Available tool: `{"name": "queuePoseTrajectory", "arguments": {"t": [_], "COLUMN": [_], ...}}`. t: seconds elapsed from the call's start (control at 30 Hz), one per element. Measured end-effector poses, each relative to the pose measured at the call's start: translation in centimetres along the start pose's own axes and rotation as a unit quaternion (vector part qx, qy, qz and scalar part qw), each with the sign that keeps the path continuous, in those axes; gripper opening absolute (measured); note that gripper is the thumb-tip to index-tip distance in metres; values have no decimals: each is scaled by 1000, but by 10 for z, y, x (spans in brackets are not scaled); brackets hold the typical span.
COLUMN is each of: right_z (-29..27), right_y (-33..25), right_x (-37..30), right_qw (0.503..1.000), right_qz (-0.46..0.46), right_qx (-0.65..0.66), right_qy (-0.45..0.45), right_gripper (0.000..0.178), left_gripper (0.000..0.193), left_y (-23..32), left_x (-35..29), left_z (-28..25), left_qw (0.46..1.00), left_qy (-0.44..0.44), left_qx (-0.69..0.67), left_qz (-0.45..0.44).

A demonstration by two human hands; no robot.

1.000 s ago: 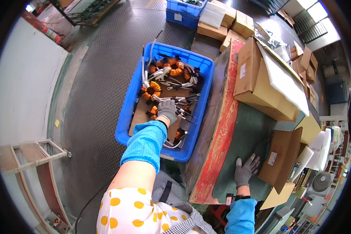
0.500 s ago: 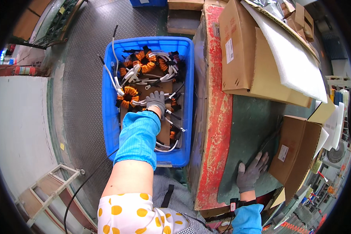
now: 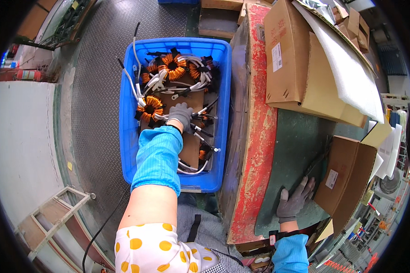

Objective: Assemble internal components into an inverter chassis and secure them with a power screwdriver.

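My left hand [image 3: 181, 114], in a grey glove, reaches into a blue plastic bin [image 3: 126, 150]. Its fingers bend over white cables [image 3: 161, 117] that run from a copper-wound ring coil [image 3: 150, 108] on its left; the fingertips are partly hidden. Black-sleeved cable ends show on the hand's right. Beneath lies a cardboard sheet [image 3: 192, 101]. Another copper ring coil [image 3: 172, 67] sits at the bin's far end among more coils and looped white leads. My right hand [image 3: 296, 199], also gloved, rests open on a green tabletop [image 3: 271, 204], fingers spread, beside an open carton [image 3: 339, 170].
The worn red table edge [image 3: 255, 136] runs along the bin's right side. A large carton [image 3: 287, 59] with white foam sheet [image 3: 351, 63] stands at the far right. Patterned metal flooring [image 3: 100, 82] lies left of the bin. A dark cord [image 3: 98, 227] trails at lower left.
The bin and table sit slightly shifted in the picture. My left hand's fingers look more bent than before, still over the same cables. My right hand has hardly moved.
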State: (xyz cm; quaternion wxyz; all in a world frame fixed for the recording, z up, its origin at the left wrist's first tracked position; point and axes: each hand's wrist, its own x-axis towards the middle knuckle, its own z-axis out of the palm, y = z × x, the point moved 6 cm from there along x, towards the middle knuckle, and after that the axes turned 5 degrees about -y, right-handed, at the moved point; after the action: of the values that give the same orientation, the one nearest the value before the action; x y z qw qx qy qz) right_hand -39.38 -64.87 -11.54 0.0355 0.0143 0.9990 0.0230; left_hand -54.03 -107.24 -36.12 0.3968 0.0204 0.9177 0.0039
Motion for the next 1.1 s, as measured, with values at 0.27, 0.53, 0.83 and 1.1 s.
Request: {"name": "queuePoseTrajectory", "arguments": {"t": [0.27, 0.53, 0.83, 1.1], "right_z": [-2, -10, -8, -56], "right_y": [-3, 0, 6, 44], "right_x": [3, 1, -5, -42], "right_qw": [1000, 998, 996, 894], "right_qz": [5, 49, 75, 44], "right_qx": [3, 2, 51, 445], "right_qy": [-5, -33, -20, 28], "right_gripper": [94, 88, 88, 91], "left_gripper": [31, 25, 22, 24], "left_y": [-2, -29, -70, 47], "left_x": [-15, -111, -265, -445], "left_z": [19, 39, -8, -142], "left_qw": [993, 880, 668, 733], "left_qy": [54, 383, 351, 355], "left_qx": [-101, -267, -651, -522], "left_qz": [17, 94, 83, 254]}}
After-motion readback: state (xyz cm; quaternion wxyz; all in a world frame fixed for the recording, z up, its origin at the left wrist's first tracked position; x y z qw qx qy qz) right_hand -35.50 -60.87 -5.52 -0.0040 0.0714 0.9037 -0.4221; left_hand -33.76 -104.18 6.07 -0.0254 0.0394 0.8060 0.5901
